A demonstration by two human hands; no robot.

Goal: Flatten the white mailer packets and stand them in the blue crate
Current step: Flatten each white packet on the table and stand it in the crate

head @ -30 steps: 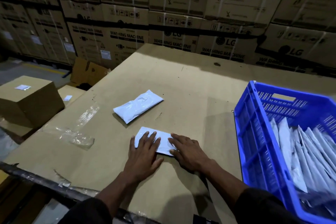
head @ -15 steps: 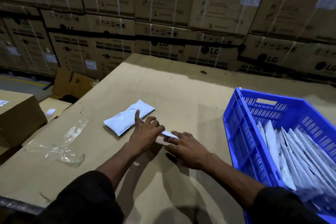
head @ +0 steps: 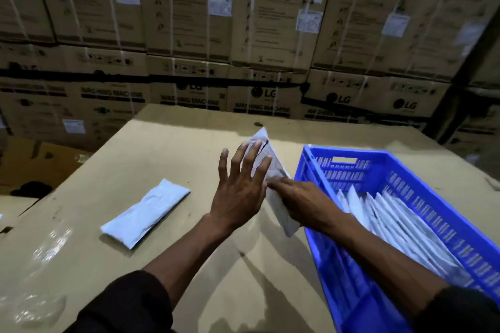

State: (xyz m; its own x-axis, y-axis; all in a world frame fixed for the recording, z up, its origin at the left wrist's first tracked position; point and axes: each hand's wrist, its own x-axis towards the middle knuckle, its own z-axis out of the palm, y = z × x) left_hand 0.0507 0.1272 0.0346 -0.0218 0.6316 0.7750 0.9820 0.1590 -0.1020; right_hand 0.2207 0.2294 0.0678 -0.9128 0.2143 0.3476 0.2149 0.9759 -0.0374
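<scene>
Right hand (head: 300,201) grips flattened packet (head: 273,170) on edge, just left of blue crate (head: 335,259); left hand (head: 240,189) flat against it. Second packet (head: 146,216) farther left on table (head: 167,143).

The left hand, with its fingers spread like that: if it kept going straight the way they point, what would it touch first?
Probably the white packet that the right hand holds up: the left hand has its fingertips already overlapping it in the head view. Depth is unclear, so they may already touch.
</scene>
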